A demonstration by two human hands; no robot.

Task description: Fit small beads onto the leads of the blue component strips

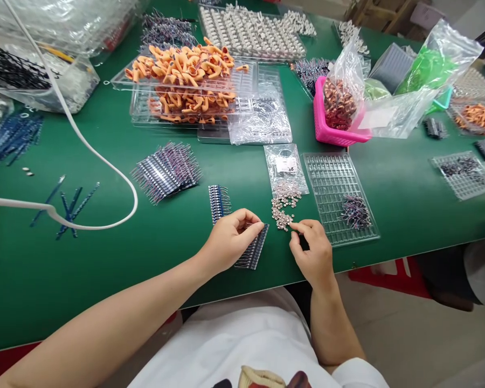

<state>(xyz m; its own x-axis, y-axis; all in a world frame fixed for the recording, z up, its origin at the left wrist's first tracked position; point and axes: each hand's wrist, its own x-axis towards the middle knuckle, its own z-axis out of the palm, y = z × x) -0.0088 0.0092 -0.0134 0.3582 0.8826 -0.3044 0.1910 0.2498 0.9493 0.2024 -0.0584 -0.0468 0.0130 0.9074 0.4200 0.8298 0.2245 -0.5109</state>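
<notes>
My left hand [232, 242] is closed in a pinch over the upper end of a strip of small dark-blue circuit boards with wire leads [254, 253]; whatever its fingertips hold is hidden. A second strip of blue boards [218, 202] lies flat just beyond that hand. My right hand [313, 250] has its thumb and index finger apart, the index fingertip touching the edge of a loose pile of small round pale-pink metallic parts [282, 213]. Behind the pile lies a clear plastic bag with a white label [286, 164], more round parts showing at its mouth.
Right of the pile, a clear slotted tray [327, 183] carries a bunch of wired parts [354, 211]. Bundled boards [167, 171] lie left. Stacked trays of orange pieces [189, 64], a pink basket [339, 137] and white parts [250, 32] stand farther back. A white cable [101, 156] loops at left.
</notes>
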